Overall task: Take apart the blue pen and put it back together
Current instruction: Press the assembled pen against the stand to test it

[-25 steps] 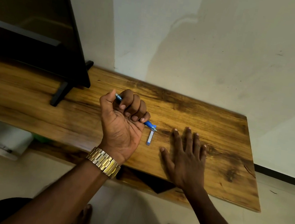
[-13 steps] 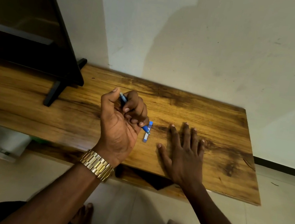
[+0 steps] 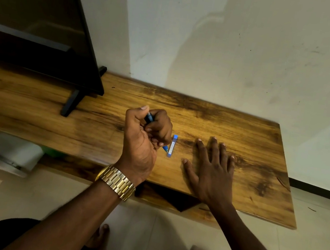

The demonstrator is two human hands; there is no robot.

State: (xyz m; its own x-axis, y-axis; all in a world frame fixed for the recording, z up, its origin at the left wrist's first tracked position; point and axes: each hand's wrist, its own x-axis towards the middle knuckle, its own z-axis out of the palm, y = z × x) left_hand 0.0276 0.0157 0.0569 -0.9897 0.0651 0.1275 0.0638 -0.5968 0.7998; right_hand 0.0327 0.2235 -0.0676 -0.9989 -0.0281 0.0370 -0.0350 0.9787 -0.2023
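Head view, looking forward and down. A long wooden tabletop (image 3: 232,134) with amber grain and dark knots runs along a pale, scuffed wall (image 3: 234,49); its right end stops short of a dark skirting strip at the foot of the wall. At upper left a black flat screen (image 3: 36,22) stands on the wood on a slanted black foot (image 3: 71,103). Below the front edge lies a light tiled floor (image 3: 154,240), where the person's bare feet partly show. A white object under the table at left is too unclear to identify.

The left hand (image 3: 145,141), with a gold metal watch (image 3: 117,181) on the wrist, is raised just above the wood and curled into a fist around the blue pen (image 3: 149,118). The fingers are folded tight over the barrel, the thumb is upright beside it, and the pen's lower end protrudes at the little-finger side. Just beside that end, a blue-and-white pen piece (image 3: 172,146) lies flat on the wood; whether the two touch cannot be told. The right hand (image 3: 212,171) rests palm down on the tabletop near the piece, fingers extended and slightly spread, holding nothing.
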